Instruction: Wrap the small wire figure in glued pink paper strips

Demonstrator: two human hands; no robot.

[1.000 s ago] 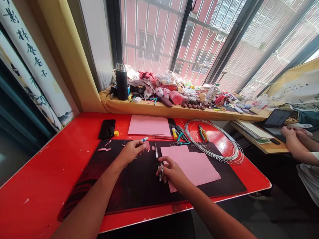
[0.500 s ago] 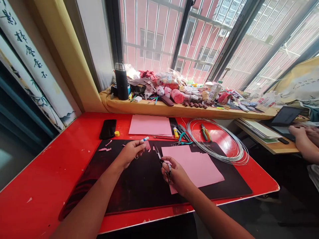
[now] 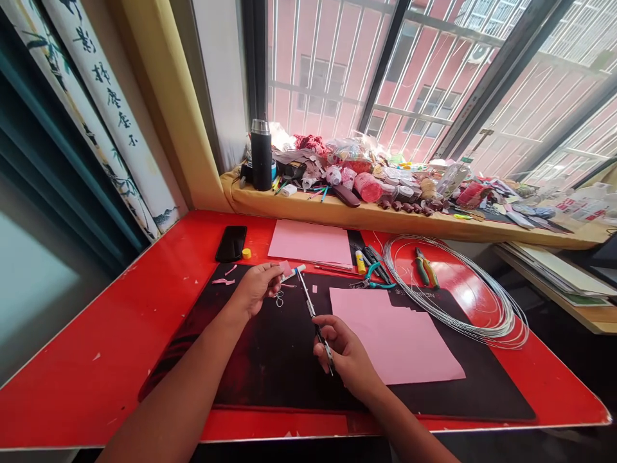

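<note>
My left hand (image 3: 260, 288) pinches a small pink paper piece (image 3: 285, 267); a white and blue item (image 3: 295, 272) shows beside it, partly hidden, and a small wire loop (image 3: 279, 298) shows under the fingers. My right hand (image 3: 344, 350) grips scissors (image 3: 308, 302) by the handles, with the blades pointing up toward the pink piece and looking closed. A large pink sheet (image 3: 395, 334) with a stepped top edge lies on the black mat (image 3: 260, 373), right of the scissors. A tiny pink strip (image 3: 315, 289) lies between them.
Behind the mat are a phone (image 3: 231, 244), a yellow cap (image 3: 247, 253), stacked pink paper (image 3: 308, 243), a glue stick (image 3: 360, 262) and teal pliers (image 3: 371, 276). A wire coil (image 3: 501, 315) and green-handled pliers (image 3: 427, 267) lie right. A cluttered sill (image 3: 289, 207) runs behind.
The view has swung left, so the table things appear further right. The scissor blades have come close to the piece in my left hand. The other person's hands have left the view.
</note>
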